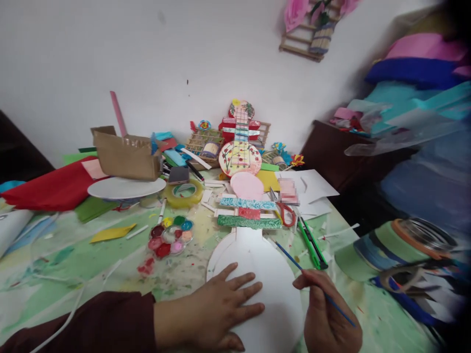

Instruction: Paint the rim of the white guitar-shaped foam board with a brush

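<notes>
My left hand (221, 309) lies flat with its fingers spread on a white instrument-shaped cutout (279, 299). The cutout's round body is blank. Its neck carries a green-painted strip (248, 221), a red patch and a blue-painted strip (252, 202), and a pale pink round piece (247, 185) tops it. Between the thumb and fingers of my right hand (327, 314) is a slim blue paintbrush (289, 254), its tip pointing up and left beside the cutout's neck. A flower-like palette (171, 236) of several paint colours sits left of the cutout.
A green utility knife (312, 243) and red-handled scissors (285, 211) lie right of the cutout. Further right stands a green cup (368, 252). At the back are a tape roll (184, 192), a cardboard box (127, 156) and a finished painted instrument model (240, 157).
</notes>
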### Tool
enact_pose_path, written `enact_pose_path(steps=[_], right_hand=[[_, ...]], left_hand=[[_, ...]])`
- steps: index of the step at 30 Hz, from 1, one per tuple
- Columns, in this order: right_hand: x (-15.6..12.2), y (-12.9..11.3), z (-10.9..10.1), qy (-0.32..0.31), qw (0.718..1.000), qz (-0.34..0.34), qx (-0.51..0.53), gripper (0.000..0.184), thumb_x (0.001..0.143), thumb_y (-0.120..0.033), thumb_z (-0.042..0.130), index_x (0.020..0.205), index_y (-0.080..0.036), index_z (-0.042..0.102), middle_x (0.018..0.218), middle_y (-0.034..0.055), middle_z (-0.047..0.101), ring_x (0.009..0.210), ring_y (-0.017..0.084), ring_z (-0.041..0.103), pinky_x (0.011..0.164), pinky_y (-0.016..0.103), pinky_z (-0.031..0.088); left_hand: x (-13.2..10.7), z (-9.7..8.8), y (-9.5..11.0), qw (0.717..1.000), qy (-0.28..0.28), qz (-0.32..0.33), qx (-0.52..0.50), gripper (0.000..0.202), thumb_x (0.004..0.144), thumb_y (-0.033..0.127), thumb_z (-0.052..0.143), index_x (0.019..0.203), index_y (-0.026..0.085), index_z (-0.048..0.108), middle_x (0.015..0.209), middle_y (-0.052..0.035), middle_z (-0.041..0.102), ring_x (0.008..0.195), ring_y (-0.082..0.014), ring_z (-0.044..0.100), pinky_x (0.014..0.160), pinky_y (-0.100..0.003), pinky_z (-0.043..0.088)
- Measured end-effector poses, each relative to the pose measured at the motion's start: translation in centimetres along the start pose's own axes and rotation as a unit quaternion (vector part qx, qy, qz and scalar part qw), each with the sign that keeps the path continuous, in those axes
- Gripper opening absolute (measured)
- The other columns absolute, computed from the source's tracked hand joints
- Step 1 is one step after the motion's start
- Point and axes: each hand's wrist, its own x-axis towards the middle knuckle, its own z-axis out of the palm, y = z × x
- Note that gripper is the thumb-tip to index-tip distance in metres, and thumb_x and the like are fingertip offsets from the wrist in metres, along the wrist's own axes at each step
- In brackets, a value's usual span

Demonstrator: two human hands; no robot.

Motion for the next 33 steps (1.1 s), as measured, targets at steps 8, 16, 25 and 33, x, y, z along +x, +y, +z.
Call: enact_pose_path(steps=[8,16,25,33], right_hand=[[1.4,0.9,2.4,0.018,0.999,-0.021,-0.021,0.021,0.092,-0.017,0.048,0.099,-0.021,0.067,0.077,0.0034,0.068,0.085,0.02,0.063,0.078,0.037,0.048],[-1.2,3.0,4.1,0.073,0.992,0.096,0.024,0.019,0.09,-0.026,0.049,0.091,-0.017,0.066,0.079,0.0061,0.069,0.074,0.019,0.061,0.067,0.032,0.048],[-1.8,4.3,3.8,0.113,0.984,0.129,0.055,0.017,0.087,-0.026,0.054,0.089,-0.016,0.068,0.084,0.0071,0.067,0.078,0.02,0.059,0.069,0.034,0.045],[-1.8,4.1,3.8,0.116,0.983,0.123,0.074,0.016,0.085,-0.025,0.056,0.088,-0.015,0.068,0.083,0.0076,0.067,0.08,0.022,0.06,0.07,0.036,0.044]], left_hand=[[-0.3,-0.4,0.2,1.0,0.002,-0.005,-0.01,0.062,0.09,0.044,0.051,0.145,0.018,0.037,0.15,-0.0193,0.034,0.139,-0.0401,0.027,0.108,-0.068,0.014],[-0.5,-0.3,-1.7,0.999,0.009,0.031,0.015,0.055,0.094,0.043,0.047,0.144,0.021,0.038,0.149,-0.0174,0.037,0.138,-0.0386,0.031,0.109,-0.065,0.017],[0.0,1.2,-1.9,0.997,0.036,0.044,0.045,0.045,0.092,0.029,0.051,0.135,0.013,0.049,0.138,-0.0233,0.05,0.128,-0.0375,0.046,0.108,-0.055,0.029],[-0.4,0.5,-1.6,0.998,0.009,0.033,0.059,0.055,0.09,0.034,0.053,0.139,0.013,0.042,0.145,-0.0196,0.043,0.134,-0.0344,0.037,0.111,-0.055,0.024]])
